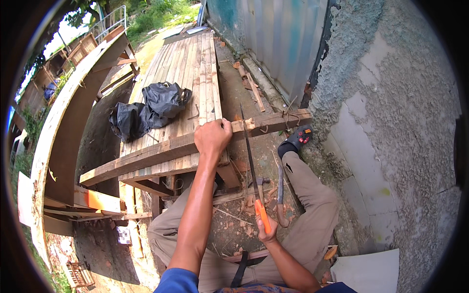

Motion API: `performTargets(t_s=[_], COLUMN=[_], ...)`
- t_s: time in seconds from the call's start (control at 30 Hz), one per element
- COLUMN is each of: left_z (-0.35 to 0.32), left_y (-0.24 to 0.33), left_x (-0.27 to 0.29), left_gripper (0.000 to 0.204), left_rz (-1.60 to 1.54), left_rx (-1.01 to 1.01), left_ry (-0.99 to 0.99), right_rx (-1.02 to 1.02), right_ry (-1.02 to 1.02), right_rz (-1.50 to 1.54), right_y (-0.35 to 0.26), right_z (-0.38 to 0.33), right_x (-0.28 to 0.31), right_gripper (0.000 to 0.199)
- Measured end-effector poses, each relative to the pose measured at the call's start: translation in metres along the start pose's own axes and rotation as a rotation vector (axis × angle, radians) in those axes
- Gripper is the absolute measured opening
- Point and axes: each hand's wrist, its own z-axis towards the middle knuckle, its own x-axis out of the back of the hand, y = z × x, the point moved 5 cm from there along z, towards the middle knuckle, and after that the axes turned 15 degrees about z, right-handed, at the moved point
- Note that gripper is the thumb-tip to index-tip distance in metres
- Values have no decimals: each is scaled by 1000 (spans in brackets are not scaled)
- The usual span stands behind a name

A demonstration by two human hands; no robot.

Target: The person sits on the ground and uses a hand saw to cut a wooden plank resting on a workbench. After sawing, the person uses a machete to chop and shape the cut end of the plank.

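Observation:
My left hand (213, 138) is closed over a long, thick wooden beam (166, 148), pressing it on a slatted wooden bench. In my right hand (267, 231) is the orange handle of a handsaw (252, 168). Its narrow dark blade points away from me and crosses the beam to the right of my left hand, by a pale, chipped spot. Whether the teeth sit in a cut I cannot tell. Bent nails (264, 130) stick out of the beam's right part. My shoe (296, 139) is just below the beam's right end, near the wall.
Black plastic bags (163, 103) lie on the slatted bench (209, 63). A hammer (260, 184) and a metal bar (280, 190) are on the rubble-strewn ground before me. A rough wall (405, 112) rises at right. A long curved-looking wooden table (73, 127) stands at left.

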Motion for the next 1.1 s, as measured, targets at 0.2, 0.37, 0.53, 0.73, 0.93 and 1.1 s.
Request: performTargets(t_s=[0.2, 0.37, 0.53, 0.73, 0.93, 1.1], left_z=[25, 48, 52, 49, 60, 61], left_y=[-5, -6, -10, -7, -9, -12], left_x=[-8, -9, -15, -13, -15, -19], left_gripper=[54, 59, 58, 58, 60, 62], left_rz=[25, 5, 33, 61, 42, 24], left_rx=[14, -21, -31, -40, -37, -23], left_ry=[-121, -290, -400, -435, -499, -485], right_rx=[-105, -66, 60, -49, -114, -139], right_ry=[-26, -48, -10, 37, 4, -8], right_rz=[-126, -282, -267, -165, -318, -275], right_y=[-45, -57, -96, -122, -109, -101], right_z=[18, 10, 31, 124, 54, 1], right_x=[-15, -9, -30, -62, -51, -22], right_gripper=[34, 31, 20, 23, 20, 42])
